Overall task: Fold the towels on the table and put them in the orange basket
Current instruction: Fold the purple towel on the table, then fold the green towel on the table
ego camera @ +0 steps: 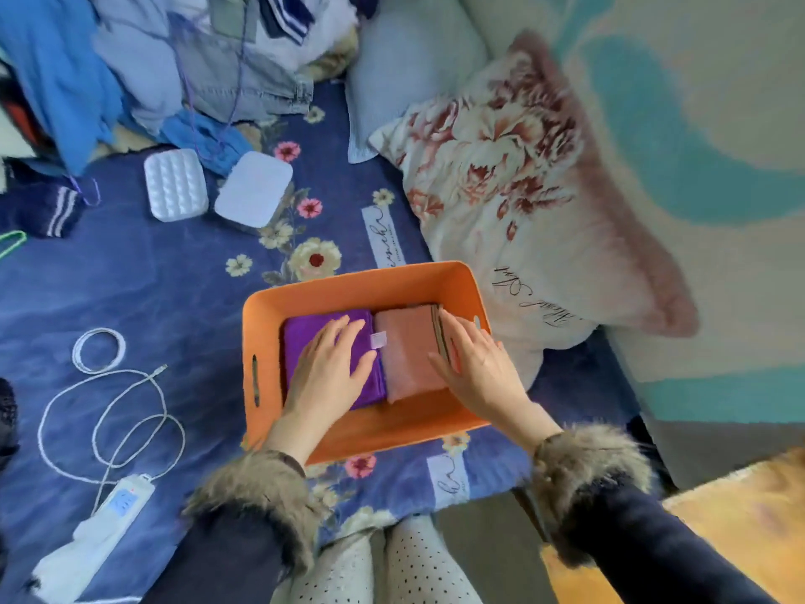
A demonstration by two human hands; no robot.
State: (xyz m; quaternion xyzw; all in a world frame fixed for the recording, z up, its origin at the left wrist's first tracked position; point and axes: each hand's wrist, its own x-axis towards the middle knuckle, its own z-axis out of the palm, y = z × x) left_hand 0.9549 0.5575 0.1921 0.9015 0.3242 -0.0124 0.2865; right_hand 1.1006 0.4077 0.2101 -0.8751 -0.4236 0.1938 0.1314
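Note:
An orange basket (348, 285) sits on a blue flowered bedspread in front of me. Inside lie a folded purple towel (305, 331) on the left and a folded pink towel (407, 346) on the right, side by side. A brownish folded towel (439, 324) stands on edge against the pink one's right side. My left hand (331, 364) rests flat on the purple towel with straight fingers. My right hand (477, 364) lies flat at the right side of the pink towel, its fingers along the brownish one.
A flowered pillow (522, 189) lies right of the basket. White cables (109, 407) and a power strip (100, 525) lie to the left. Two white boxes (218, 189) and a heap of clothes (152, 71) are farther back. A wooden surface (740, 538) is at the lower right.

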